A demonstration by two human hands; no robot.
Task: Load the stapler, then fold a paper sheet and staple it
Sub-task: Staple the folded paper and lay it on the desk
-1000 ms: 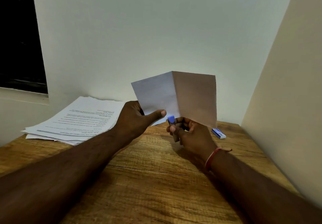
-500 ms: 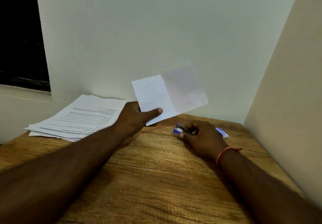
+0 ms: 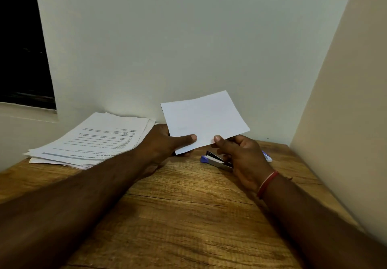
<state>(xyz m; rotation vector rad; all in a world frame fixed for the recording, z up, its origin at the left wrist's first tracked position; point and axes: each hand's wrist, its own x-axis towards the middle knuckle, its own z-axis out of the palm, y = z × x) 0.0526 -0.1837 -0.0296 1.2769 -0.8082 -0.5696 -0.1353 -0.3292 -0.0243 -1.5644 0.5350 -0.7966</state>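
Left hand (image 3: pixel 165 143) pinches sheet (image 3: pixel 203 118); right hand (image 3: pixel 245 155) likewise.

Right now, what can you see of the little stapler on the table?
The stapler is small, with a shiny metal body, a dark top arm and a purple end. It lies on the wooden table, its arms slightly parted. The right hand, which holds the folded paper, hides its far end; whether they touch is unclear.
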